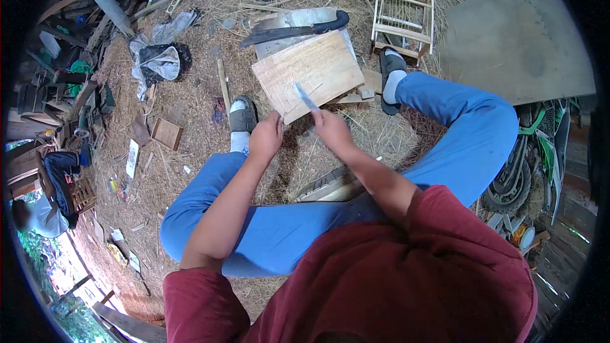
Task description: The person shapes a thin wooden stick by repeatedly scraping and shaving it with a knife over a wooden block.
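A light wooden board [318, 67] lies tilted in front of me between my feet. My right hand [332, 128] is closed round the handle of a knife [305, 96], whose blade points up and left over the board. At the board's near left corner, my left hand [267, 134] is closed with its fingertips at the edge; a thin piece may be between them, too small to make out. A large dark-handled machete [295, 32] lies just beyond the board.
A small wooden slatted frame [403, 16] stands beyond my right foot. A grey sheet [518, 41] lies at the right, above a motorbike [524, 165]. A small wooden tray [166, 134] lies left. Another person [44, 216] sits at the far left.
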Available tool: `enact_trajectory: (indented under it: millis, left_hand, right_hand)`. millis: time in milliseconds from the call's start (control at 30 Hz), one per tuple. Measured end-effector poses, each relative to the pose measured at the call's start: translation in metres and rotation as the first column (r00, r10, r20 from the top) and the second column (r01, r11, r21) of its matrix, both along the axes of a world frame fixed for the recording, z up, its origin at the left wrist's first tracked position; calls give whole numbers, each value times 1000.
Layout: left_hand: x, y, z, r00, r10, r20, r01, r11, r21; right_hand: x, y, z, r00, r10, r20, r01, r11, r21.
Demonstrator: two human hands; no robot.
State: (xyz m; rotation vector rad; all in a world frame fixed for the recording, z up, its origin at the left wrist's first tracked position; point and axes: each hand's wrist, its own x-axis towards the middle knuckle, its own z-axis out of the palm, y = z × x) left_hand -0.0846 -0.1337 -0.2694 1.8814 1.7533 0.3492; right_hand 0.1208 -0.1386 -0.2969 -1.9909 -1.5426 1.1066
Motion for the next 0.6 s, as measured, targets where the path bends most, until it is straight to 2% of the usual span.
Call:
enact_trajectory:
  millis: [100, 133, 200, 333, 500, 600]
  left_hand:
    - [-1, -5, 3, 1000, -2, 26, 0, 997, 81]
    - [-1, -6, 5, 1000, -4, 28, 2, 997, 81]
    - [-4, -6, 9, 999, 28, 16, -29, 992, 126]
    - [-6, -6, 8, 1000, 29, -10, -29, 997, 69]
    - [-3, -5, -1, 998, 38, 44, -44, 989, 139]
    - [-1, -5, -3, 994, 62, 89, -72, 992, 107]
  right_hand:
    - [20, 14, -4, 995, 14, 97, -21, 997, 69]
    - [23, 16, -2, 994, -42, 97, 40, 999, 24]
    - [28, 20, 0, 993, -37, 108, 37, 999, 8]
    - [29, 23, -4, 992, -51, 112, 52, 999, -1]
    - [34, 25, -14, 993, -52, 110, 46, 997, 57]
    - [21, 15, -9, 994, -81, 75, 76, 995, 62]
